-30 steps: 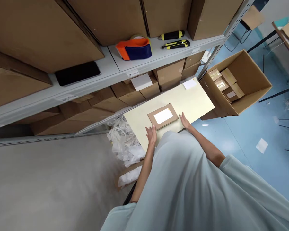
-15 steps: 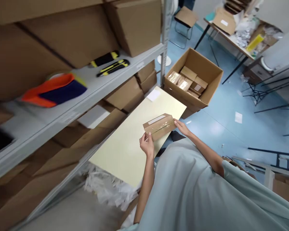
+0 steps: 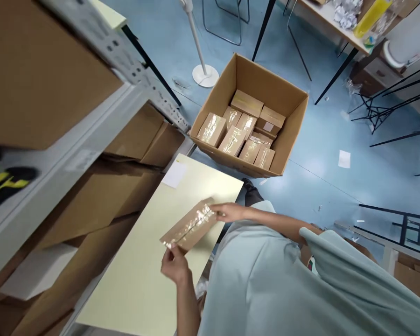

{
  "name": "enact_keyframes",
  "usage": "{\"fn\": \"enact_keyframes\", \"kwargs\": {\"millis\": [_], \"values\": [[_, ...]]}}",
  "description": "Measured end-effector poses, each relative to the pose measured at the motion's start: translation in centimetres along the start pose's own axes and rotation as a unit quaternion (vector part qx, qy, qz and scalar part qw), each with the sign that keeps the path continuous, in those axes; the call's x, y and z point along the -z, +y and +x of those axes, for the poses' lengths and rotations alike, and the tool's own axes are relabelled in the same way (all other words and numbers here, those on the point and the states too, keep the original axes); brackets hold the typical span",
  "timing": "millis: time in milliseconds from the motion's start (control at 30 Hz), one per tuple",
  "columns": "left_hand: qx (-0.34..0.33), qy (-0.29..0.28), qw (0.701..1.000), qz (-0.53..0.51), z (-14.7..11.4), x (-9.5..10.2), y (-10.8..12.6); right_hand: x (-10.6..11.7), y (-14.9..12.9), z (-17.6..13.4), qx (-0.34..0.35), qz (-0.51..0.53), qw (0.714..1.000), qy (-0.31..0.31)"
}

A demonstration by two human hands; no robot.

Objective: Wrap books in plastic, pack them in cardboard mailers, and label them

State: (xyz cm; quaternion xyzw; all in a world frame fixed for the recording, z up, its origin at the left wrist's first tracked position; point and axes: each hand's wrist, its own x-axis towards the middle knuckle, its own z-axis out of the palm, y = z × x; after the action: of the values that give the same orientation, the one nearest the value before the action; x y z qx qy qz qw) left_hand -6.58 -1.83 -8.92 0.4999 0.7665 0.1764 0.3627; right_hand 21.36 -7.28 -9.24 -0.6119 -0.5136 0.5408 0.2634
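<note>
A small brown cardboard box point(image 3: 191, 225) with shiny clear tape along its top is held over the pale yellow tabletop point(image 3: 140, 275). My left hand point(image 3: 176, 266) grips its near left end, thumb on the taped face. At the far right end, my right hand point(image 3: 227, 212) has its fingers closed on the box's edge. The underside of the box is hidden. Beyond the table, on the floor, stands a large open carton point(image 3: 290, 126) with several taped small boxes inside. A white paper slip point(image 3: 175, 174) lies on the table's far corner.
Along the left runs a metal shelf point(image 3: 77, 135) stacked with cardboard boxes; black-and-yellow cutters point(image 3: 12, 184) lie on it. A white stand base point(image 3: 205, 75) is on the blue floor behind the carton. At upper right is a cluttered table point(image 3: 331, 23). Metal frames point(image 3: 402, 233) are at right.
The view has shifted towards the large carton, showing more of its contents. Both hands still hold the small box, which has turned so its taped face shows more fully and its label is out of sight.
</note>
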Motion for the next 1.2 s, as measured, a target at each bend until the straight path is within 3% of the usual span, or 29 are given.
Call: {"fn": "enact_keyframes", "kwargs": {"millis": [100,167,333,400,467,600,700,833,1000,1200], "values": [[0.071,0.080,0.993,0.041,-0.8,-0.8,4.7,5.3,0.2,0.4,0.025,0.040,0.998,-0.049],[0.082,0.104,0.990,0.057,-2.0,-1.6,8.9,9.4,0.1,-0.4,0.026,0.064,0.997,-0.037],[0.023,0.093,0.995,0.034,-5.4,-5.3,21.3,21.5,-1.2,-4.1,0.003,0.101,0.988,0.121],[0.000,0.046,0.998,0.034,-6.8,-7.8,25.7,26.3,-1.6,-5.7,-0.001,0.103,0.975,0.197],[-0.008,-0.037,0.999,0.025,-8.0,-11.0,29.1,30.5,-1.5,-7.1,-0.021,0.070,0.957,0.281],[0.034,-0.251,0.965,-0.071,-9.9,-20.2,32.5,36.2,1.1,-8.2,-0.111,-0.079,0.908,0.396],[0.109,-0.363,0.911,-0.160,-9.9,-28.0,32.6,38.1,5.2,-6.7,-0.163,-0.165,0.895,0.382],[0.265,-0.397,0.863,-0.167,-7.7,-35.5,31.5,38.8,11.6,-2.2,-0.208,-0.190,0.909,0.308],[0.316,-0.367,0.867,-0.121,-4.0,-39.9,30.0,37.6,17.8,3.6,-0.266,-0.125,0.924,0.244],[0.344,-0.333,0.874,-0.084,-1.1,-42.9,27.7,32.8,22.1,8.1,-0.310,-0.029,0.940,0.141]]}}
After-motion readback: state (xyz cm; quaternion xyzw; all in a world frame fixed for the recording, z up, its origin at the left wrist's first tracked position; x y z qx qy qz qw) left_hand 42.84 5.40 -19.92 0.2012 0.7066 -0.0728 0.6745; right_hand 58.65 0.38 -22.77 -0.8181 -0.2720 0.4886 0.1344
